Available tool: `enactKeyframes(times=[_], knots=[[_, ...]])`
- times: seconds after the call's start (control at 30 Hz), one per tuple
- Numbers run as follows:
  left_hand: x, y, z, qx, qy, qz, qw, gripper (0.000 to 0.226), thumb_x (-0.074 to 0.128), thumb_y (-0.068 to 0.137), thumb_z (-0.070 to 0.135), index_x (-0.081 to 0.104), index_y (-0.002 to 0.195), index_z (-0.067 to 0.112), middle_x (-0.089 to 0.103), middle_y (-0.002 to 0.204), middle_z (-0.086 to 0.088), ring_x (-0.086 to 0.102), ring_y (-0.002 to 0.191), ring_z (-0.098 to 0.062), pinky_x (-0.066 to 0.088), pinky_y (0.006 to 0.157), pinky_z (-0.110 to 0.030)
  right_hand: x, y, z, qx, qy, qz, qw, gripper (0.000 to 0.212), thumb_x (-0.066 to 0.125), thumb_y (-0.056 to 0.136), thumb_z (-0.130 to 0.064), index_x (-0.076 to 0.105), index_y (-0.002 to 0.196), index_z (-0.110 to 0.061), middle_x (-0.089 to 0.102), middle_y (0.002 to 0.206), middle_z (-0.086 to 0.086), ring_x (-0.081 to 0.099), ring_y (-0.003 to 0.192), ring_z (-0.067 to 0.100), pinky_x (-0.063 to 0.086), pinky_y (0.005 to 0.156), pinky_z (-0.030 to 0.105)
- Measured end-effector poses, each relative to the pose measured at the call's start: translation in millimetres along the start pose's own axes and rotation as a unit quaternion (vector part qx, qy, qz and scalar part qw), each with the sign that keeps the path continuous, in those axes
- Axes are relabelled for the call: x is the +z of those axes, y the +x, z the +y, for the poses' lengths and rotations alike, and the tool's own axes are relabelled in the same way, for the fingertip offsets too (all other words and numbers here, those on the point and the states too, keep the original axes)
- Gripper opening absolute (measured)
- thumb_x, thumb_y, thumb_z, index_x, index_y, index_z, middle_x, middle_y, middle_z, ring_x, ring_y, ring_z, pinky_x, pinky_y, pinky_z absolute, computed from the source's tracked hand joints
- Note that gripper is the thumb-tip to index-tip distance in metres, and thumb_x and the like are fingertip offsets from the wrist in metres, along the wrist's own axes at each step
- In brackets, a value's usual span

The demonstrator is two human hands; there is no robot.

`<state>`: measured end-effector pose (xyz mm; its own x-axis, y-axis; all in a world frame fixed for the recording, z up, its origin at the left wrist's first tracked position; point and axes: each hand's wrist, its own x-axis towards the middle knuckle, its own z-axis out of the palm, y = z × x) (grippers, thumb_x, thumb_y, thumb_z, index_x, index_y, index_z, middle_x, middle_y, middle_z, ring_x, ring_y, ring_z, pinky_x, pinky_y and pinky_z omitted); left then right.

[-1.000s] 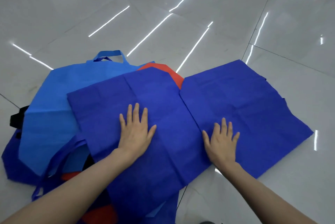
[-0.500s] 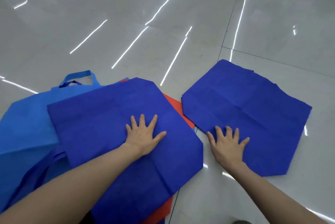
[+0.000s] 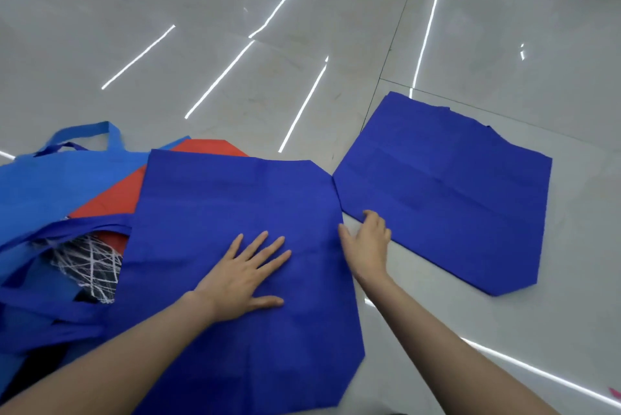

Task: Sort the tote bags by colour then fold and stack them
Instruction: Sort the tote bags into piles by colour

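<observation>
A dark blue tote bag (image 3: 235,206) lies flat in the middle, over a heap of other bags. My left hand (image 3: 248,267) presses on it with straight, spread fingers. A second dark blue tote bag (image 3: 453,199) lies flat on the floor to the right, just apart from the first. My right hand (image 3: 368,243) sits in the gap between them. Its bent fingers touch the right bag's near-left edge and its thumb is at the middle bag's right edge. I see nothing held in it.
The heap on the left holds a light blue tote (image 3: 50,186) with its handle up, a red tote (image 3: 134,193), a black bag with white lines (image 3: 90,263) and loose dark blue handles (image 3: 50,236). All lie on a glossy white tiled floor (image 3: 302,45).
My right hand has slid off the right bag to its near-left edge, fingers now bent. My left hand stays flat on the middle bag. The view has shifted left, uncovering more of the heap.
</observation>
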<state>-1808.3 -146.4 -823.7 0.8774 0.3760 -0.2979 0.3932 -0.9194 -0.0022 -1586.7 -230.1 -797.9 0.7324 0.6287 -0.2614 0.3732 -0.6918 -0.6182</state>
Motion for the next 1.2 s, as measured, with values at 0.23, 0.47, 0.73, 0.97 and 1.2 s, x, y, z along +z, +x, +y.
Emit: enactKeyframes(times=[0.23, 0.47, 0.73, 0.97, 1.2], knots=[[-1, -14, 0, -0.045, 0.020, 0.014, 0.999, 0.079, 0.015, 0.089, 0.072, 0.043, 0.139, 0.018, 0.043, 0.144, -0.005, 0.029, 0.133, -0.022, 0.020, 0.104, -0.044, 16, 0, -23, 0.148, 0.217, -0.125, 0.957, 0.035, 0.063, 0.088, -0.037, 0.047, 0.104, -0.010, 0.057, 0.107, 0.012, 0.054, 0.089, 0.020, 0.050, 0.077, 0.038], [-12, -51, -12, -0.132, 0.016, 0.048, 0.990, 0.071, 0.009, 0.093, 0.064, 0.039, 0.139, 0.020, 0.040, 0.145, -0.012, 0.029, 0.133, -0.028, 0.019, 0.103, -0.050, 15, -12, -41, 0.020, 0.219, -0.127, 0.967, 0.025, 0.061, 0.091, -0.025, 0.044, 0.076, -0.014, 0.050, 0.077, 0.001, 0.046, 0.068, 0.014, 0.043, 0.062, 0.025], [-35, -32, -7, -0.284, -0.056, 0.098, 0.952, 0.059, 0.053, 0.085, 0.049, 0.061, 0.122, 0.004, 0.051, 0.133, -0.025, 0.050, 0.121, -0.042, 0.038, 0.092, -0.063, -12, -13, -16, 0.113, 0.322, 0.195, 0.920, 0.014, 0.040, 0.101, -0.014, 0.047, 0.092, -0.007, 0.049, 0.079, 0.000, 0.045, 0.069, 0.016, 0.034, 0.068, 0.026], [-42, 8, 39, -0.182, -0.143, 0.025, 0.973, 0.126, -0.015, 0.053, 0.091, 0.032, 0.146, 0.019, 0.019, 0.155, -0.012, 0.014, 0.144, -0.029, 0.010, 0.114, -0.051, -23, -10, 33, 0.195, 0.298, 0.282, 0.891, 0.041, 0.046, 0.091, 0.001, 0.035, 0.130, 0.008, 0.043, 0.130, 0.018, 0.048, 0.114, 0.033, 0.037, 0.095, 0.036], [-41, 32, 49, -0.178, -0.138, -0.026, 0.974, 0.108, -0.004, 0.057, 0.079, 0.013, 0.150, 0.027, 0.000, 0.159, 0.000, -0.001, 0.146, -0.023, 0.004, 0.115, -0.049, -11, -11, 68, -0.346, -0.274, -0.024, 0.897, 0.062, 0.040, 0.082, -0.048, 0.043, 0.140, -0.026, 0.036, 0.151, 0.003, 0.022, 0.141, 0.031, 0.034, 0.104, 0.061]])
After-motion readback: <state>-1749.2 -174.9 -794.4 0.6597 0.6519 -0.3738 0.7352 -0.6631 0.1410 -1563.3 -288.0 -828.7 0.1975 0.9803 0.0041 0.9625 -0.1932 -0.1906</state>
